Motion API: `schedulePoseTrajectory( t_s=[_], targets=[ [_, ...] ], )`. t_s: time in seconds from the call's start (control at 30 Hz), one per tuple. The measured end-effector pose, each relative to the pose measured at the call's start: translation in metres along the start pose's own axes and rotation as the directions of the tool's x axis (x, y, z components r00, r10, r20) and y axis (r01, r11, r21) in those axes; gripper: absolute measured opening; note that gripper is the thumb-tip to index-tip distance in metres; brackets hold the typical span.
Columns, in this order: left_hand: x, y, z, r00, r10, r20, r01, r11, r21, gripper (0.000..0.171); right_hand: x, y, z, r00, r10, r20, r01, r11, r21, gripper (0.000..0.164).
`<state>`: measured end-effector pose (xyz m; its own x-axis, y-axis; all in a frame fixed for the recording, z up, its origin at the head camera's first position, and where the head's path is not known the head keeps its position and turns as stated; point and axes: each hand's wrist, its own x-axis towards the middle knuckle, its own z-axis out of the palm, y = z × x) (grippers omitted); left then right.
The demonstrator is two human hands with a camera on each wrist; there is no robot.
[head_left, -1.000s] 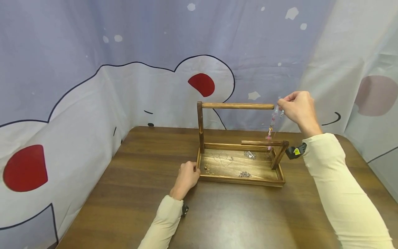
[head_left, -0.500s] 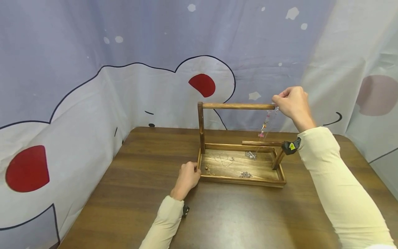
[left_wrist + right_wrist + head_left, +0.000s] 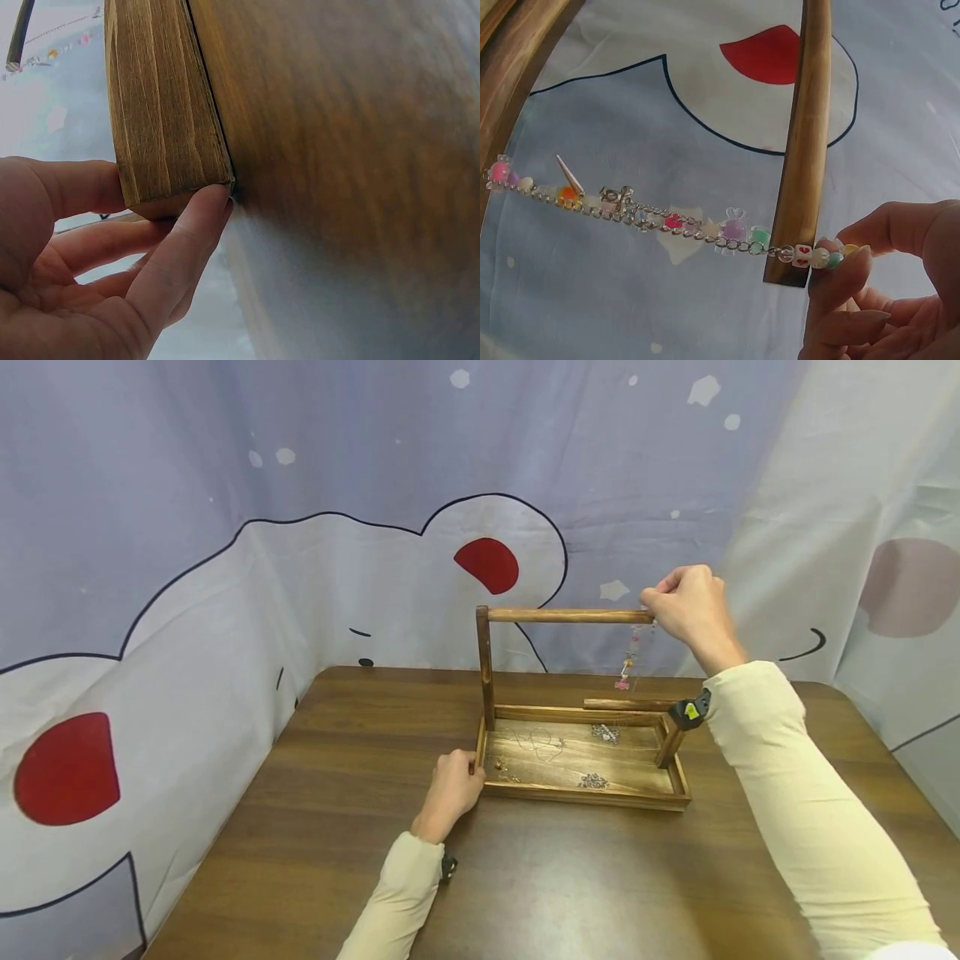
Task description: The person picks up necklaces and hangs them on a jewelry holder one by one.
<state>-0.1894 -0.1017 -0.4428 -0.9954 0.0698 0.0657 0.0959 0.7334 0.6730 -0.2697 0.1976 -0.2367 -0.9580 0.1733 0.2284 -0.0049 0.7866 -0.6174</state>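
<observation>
A wooden jewelry stand (image 3: 585, 798) has a shallow tray and two bars at different heights. My right hand (image 3: 692, 606) pinches a beaded necklace (image 3: 623, 677) at the free end of the upper bar (image 3: 566, 616). In the right wrist view, colourful beads and a silver chain (image 3: 679, 229) hang across that bar's tip (image 3: 787, 270), with beads between thumb and fingers. At the tray's left end, my left hand (image 3: 450, 787) grips the wall; in the left wrist view, its fingers and thumb (image 3: 180, 259) hold the wooden corner (image 3: 161, 150).
Inside the tray lie a thin chain (image 3: 538, 745), two bunched silver chains (image 3: 604, 734) and small gold pieces (image 3: 502, 767). The lower bar (image 3: 626, 704) juts left from the right post. A patterned curtain (image 3: 337, 568) stands behind the brown table (image 3: 352, 752).
My right hand has moved left, bringing the beaded necklace from beside the upper bar's free end onto it. The left hand stays on the tray's end.
</observation>
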Motion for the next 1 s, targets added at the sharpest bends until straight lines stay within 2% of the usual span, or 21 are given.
schedulePoseTrajectory(
  t_s=[1.0],
  targets=[
    [0.002,-0.001,-0.002,1.000,-0.011,0.001,0.011,1.000,0.003,0.013,-0.001,-0.038,0.029,0.996,-0.084,0.032,0.083,0.996,0.021,0.023]
  ],
)
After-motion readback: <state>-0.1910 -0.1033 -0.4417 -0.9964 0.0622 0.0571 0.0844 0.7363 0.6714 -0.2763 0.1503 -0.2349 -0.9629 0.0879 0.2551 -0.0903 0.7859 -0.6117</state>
